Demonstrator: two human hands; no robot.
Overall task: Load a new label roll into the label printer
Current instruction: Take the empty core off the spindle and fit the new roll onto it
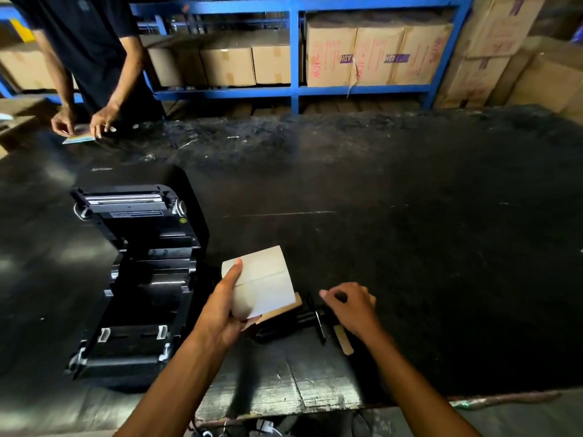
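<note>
Fitting the roll onto its spindle
Your left hand (225, 305) clasps the white paper label roll (263, 283); your right hand (350, 305), at 3 o'clock, curls over the black plastic spindle (295, 324); grip unclear; thread next, then the open black printer (135, 279)

Two bare forearms are being shown, uncovered to the frame's edge. No sleeve is being worn over the left hand (220, 313) or the right hand (353, 305).

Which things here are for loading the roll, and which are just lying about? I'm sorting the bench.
For the job: label printer, lid open; label roll in the left hand; black spindle under the right hand.

Just about: cardboard boxes, blue shelving, another person's card.
</note>
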